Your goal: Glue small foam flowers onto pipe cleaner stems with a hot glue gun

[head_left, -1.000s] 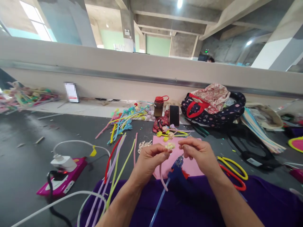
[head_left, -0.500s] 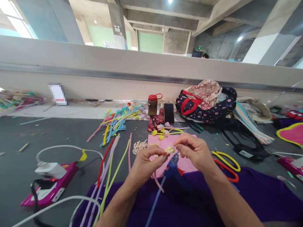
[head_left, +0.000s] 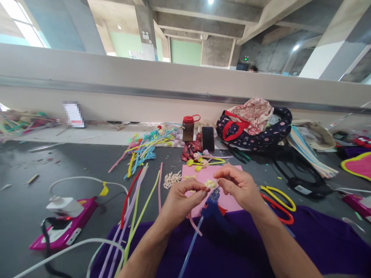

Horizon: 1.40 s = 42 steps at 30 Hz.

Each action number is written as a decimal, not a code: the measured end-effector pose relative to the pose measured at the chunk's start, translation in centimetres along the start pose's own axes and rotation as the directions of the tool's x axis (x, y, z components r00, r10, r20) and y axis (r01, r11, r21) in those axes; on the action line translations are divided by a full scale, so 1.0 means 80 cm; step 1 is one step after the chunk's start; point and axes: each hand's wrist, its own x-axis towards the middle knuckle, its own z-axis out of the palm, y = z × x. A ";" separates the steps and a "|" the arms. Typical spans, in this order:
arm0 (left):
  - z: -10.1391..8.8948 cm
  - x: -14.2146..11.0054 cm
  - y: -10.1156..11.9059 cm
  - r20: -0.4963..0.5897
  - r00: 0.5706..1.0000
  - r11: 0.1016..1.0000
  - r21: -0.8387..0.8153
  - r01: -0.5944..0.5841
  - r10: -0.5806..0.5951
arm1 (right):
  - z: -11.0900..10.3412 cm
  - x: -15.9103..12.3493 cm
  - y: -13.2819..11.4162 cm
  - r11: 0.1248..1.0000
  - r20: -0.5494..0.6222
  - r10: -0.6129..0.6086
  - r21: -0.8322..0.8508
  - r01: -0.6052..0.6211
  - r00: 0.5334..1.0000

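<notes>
A small pale yellow flower-like piece is pinched between the thumb and forefinger of my left hand. Close at its right side, my right hand has thumb and fingertips pressed together; whatever they grip is too small to make out. Just below both hands lies a blue glue gun with a clouded nozzle end and a translucent glue stick running out of its back. Under it is a pink sheet. A pink fuzzy stem hangs below my left hand; its upper end is hidden.
Left of the sheet are a pile of short pale pieces and long fuzzy stems. Scissors with red and yellow handles lie at right. Behind stand a bottle, a phone and a bag. A cable crosses from a magenta power strip.
The whole view has shifted slightly to the right. Both hands keep nearly the same pose around the yellow piece.
</notes>
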 end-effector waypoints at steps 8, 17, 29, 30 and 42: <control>0.000 0.001 -0.002 0.010 1.000 1.000 0.021 0.012 -0.012 | -0.001 0.003 -0.003 0.999 0.005 -0.018 -0.049 0.018 1.000; -0.005 0.001 -0.004 -0.050 0.995 0.989 -0.123 0.084 -0.091 | -0.003 0.000 0.016 0.995 -0.099 0.019 0.096 -0.010 0.995; -0.039 0.001 0.005 -0.141 0.953 0.835 -0.527 0.156 -0.267 | 0.002 0.019 0.036 0.969 0.099 0.190 -0.178 -0.170 0.977; -0.039 0.001 0.005 -0.144 0.950 0.834 -0.526 0.164 -0.278 | 0.004 0.024 0.037 0.958 0.135 0.166 -0.256 -0.128 0.977; -0.070 0.004 0.011 -0.186 0.948 0.705 -0.707 0.053 -0.258 | 0.070 0.104 0.079 0.530 0.477 0.226 -0.792 0.304 0.849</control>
